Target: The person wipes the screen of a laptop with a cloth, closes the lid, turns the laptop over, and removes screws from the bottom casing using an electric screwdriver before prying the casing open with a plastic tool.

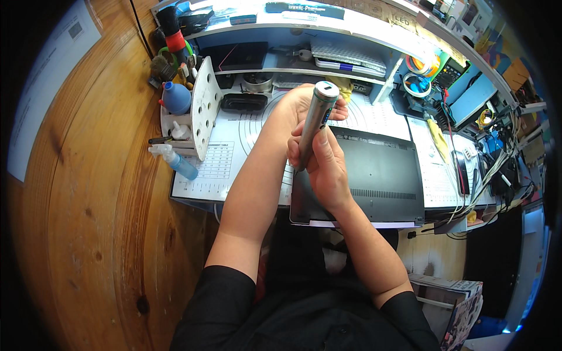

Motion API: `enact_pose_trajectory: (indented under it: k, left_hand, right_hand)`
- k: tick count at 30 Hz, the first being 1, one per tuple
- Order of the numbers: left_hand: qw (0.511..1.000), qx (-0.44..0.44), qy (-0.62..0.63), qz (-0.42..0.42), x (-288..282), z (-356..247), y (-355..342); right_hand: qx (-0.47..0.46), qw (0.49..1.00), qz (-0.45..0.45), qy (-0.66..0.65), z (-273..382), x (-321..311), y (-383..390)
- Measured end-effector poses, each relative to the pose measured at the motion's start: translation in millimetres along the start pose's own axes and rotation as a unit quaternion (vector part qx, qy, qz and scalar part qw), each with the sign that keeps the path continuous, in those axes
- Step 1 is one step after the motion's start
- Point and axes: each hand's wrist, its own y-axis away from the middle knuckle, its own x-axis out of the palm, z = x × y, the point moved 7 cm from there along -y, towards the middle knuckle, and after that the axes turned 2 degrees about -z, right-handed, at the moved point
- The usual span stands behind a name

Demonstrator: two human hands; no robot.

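My right hand (328,169) is wrapped round a grey metal cylinder that looks like a pen-style electric screwdriver (316,120). Its flat end, with a small slot, tilts up toward me, and blue marks show on its side; the lower tip is hidden. Just behind it, my left hand (301,100) is held with the fingers loosely curved and apart, partly covered by the cylinder; I see nothing in it. Under both hands a dark laptop (380,175) lies bottom side up, its vent slots and rubber strip showing.
A printed white mat (234,178) covers the desk. At left stand a white perforated holder (203,114), a blue air blower (177,97) and a spray bottle (182,165). A shelf (293,69) runs along the back. Cables (489,169) and a multimeter (451,73) crowd the right.
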Motion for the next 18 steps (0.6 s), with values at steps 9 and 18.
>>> enact_pose_trajectory:
  k: [9, 18]
  left_hand:
    - [0.996, -0.045, -0.073, -0.011, 7, -5, 11]
    - [0.994, -0.065, -0.089, 0.013, -34, -11, 16]
  right_hand:
    - [0.013, 1.000, 0.017, 0.020, -2, -7, -2]
    - [0.017, 0.999, 0.013, -0.041, 3, -2, -9]
